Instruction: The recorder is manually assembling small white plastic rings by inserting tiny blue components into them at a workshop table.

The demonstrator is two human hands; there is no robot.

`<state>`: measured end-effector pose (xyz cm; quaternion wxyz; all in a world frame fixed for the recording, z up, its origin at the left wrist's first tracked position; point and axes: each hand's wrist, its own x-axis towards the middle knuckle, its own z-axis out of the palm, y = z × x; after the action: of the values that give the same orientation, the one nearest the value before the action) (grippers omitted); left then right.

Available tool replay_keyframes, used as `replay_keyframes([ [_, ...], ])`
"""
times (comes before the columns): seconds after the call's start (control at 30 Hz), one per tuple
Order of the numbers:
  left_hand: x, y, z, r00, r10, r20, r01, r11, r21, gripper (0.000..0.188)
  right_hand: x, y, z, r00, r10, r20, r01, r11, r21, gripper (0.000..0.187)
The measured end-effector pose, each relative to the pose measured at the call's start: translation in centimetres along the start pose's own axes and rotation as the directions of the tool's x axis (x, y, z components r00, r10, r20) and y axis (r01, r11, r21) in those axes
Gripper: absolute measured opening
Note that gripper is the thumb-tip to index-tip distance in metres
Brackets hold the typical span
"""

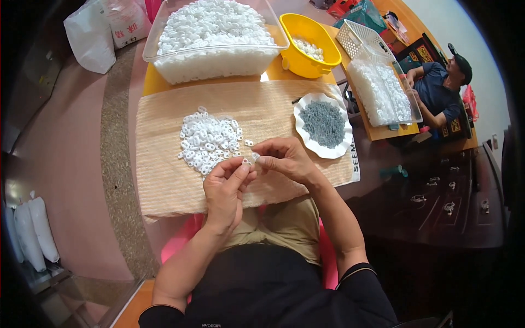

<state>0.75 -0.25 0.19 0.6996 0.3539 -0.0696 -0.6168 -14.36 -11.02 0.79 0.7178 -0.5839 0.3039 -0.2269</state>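
One shirt (273,290), two hands (224,191) (289,159) (white bits (255,156))

Mid-frame there, a heap of plastic pieces (210,138) lies on the cloth (159,167), a plate (309,144) to the heap's right; at the top, a storage tub (216,65), basin (306,64) just right

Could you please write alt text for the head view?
Left hand and right hand pinch small white pieces above a beige cloth, near a white pile and wavy plate of grey bits; beyond sit a clear bin and yellow basin.

small white piece (246,162), held, two-holed white pieces (210,141), loosely heaped
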Motion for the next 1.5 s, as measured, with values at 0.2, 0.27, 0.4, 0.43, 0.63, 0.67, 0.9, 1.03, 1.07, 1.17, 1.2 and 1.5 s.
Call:
replay_keyframes([
  [0.2, 0.1, -0.2, 0.2, 1.000, 0.003, 0.009, -0.003, 1.000, 0.004, 0.014, -1.0, 0.3, 0.5, 0.999, 0.026, -0.041, -0.024, 0.998, 0.051, 0.028],
  [0.27, 0.1, -0.4, 0.1, 1.000, -0.002, 0.007, 0.002, 1.000, 0.007, 0.014, -1.2, 0.1, 0.7, 0.999, 0.024, -0.039, -0.021, 0.997, 0.075, 0.028],
  [0.4, 0.1, -0.4, -0.1, 1.000, -0.016, 0.005, 0.015, 1.000, 0.017, 0.016, -1.1, 0.4, 0.7, 1.000, 0.007, -0.002, -0.007, 0.989, 0.150, 0.030],
  [0.43, 0.2, -0.4, -0.2, 1.000, -0.018, 0.003, 0.018, 1.000, 0.017, 0.016, -1.1, 0.4, 0.8, 1.000, 0.009, -0.003, -0.009, 0.988, 0.152, 0.030],
  [0.63, 0.3, -0.3, -0.2, 0.999, -0.041, 0.004, 0.041, 0.999, 0.025, 0.016, -1.2, 0.9, 0.4, 0.999, 0.049, 0.018, -0.051, 0.991, 0.123, 0.031],
  [0.67, 0.3, -0.4, -0.2, 0.999, -0.044, 0.006, 0.044, 0.999, 0.028, 0.016, -1.1, 0.9, 0.4, 0.998, 0.051, 0.026, -0.055, 0.989, 0.140, 0.031],
  [0.9, 0.5, -0.3, -0.4, 0.997, -0.075, -0.005, 0.075, 0.995, 0.073, 0.016, -1.1, 1.4, 0.1, 0.997, 0.081, 0.007, -0.081, 0.977, 0.199, 0.032],
  [1.03, 0.6, -0.5, -0.4, 0.996, -0.090, -0.010, 0.091, 0.992, 0.089, 0.016, -1.2, 1.3, -0.1, 0.997, 0.080, 0.002, -0.078, 0.973, 0.218, 0.032],
  [1.07, 0.6, -0.5, -0.4, 0.995, -0.096, -0.012, 0.096, 0.991, 0.089, 0.016, -1.2, 1.3, -0.1, 0.997, 0.071, 0.011, -0.072, 0.972, 0.224, 0.032],
  [1.17, 0.6, -0.6, -0.3, 0.994, -0.106, -0.015, 0.106, 0.990, 0.090, 0.016, -1.3, 1.3, -0.2, 0.998, 0.069, 0.009, -0.069, 0.971, 0.229, 0.032],
  [1.2, 0.6, -0.6, -0.3, 0.994, -0.108, -0.014, 0.109, 0.990, 0.091, 0.016, -1.3, 1.2, -0.1, 0.997, 0.072, -0.001, -0.070, 0.971, 0.227, 0.032],
  [1.5, 0.5, -0.3, -0.1, 0.990, -0.142, -0.021, 0.143, 0.986, 0.088, 0.015, -1.4, 1.0, -0.3, 0.994, 0.113, -0.008, -0.108, 0.969, 0.223, 0.033],
])
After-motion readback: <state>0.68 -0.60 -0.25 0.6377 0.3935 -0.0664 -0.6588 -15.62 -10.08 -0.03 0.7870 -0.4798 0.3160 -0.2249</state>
